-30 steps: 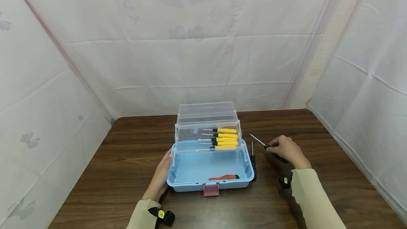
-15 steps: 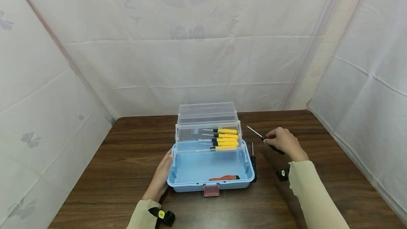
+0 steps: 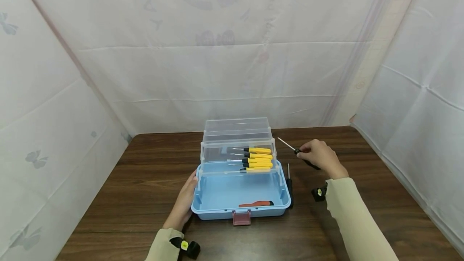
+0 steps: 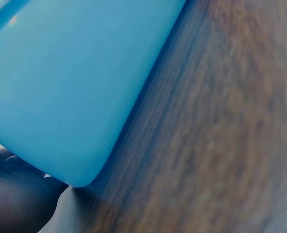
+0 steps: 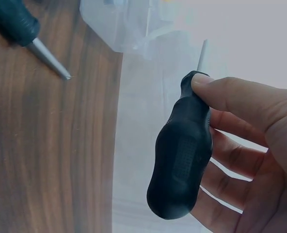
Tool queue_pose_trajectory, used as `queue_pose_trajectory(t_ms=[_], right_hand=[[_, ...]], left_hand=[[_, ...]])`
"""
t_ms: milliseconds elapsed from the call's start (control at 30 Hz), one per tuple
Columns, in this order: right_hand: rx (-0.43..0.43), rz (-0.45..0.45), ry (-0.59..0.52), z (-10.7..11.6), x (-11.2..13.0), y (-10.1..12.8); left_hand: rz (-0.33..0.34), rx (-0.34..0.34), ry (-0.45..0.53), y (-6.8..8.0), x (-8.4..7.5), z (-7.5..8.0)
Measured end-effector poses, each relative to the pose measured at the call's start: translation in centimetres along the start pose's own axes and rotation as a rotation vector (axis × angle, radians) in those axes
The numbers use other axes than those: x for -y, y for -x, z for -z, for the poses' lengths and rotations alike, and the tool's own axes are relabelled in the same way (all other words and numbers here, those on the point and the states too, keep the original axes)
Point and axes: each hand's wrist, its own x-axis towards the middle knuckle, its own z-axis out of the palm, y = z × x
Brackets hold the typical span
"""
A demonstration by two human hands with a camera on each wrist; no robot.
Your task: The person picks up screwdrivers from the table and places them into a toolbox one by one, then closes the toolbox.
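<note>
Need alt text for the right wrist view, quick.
The right hand grips a black-handled screwdriver, shaft pointing up and away. On the wooden table at upper left lies a second screwdriver's tip, beside a clear plastic box corner.

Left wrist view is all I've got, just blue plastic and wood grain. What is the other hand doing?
Observer: The right hand holds a black-handled screwdriver above the table, to the right of the toolbox.
Operator: Which way is its shaft pointing?
Observer: Up and to the left, toward the clear upper tray.
Operator: Anything in that tray?
Observer: Five yellow-handled screwdrivers lie side by side, handles to the right.
Operator: Any tools left outside the box?
Observer: One more black screwdriver lies on the table against the box's right side.
</note>
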Motion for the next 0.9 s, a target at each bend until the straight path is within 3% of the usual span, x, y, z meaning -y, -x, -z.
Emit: queue_pose_trajectory(t_ms=[900], right_hand=[[-0.07,0.116,0.059,0.3,2.6,-2.8]], left_hand=[[-0.002,0.003,0.003,0.1,0.0,0.0]])
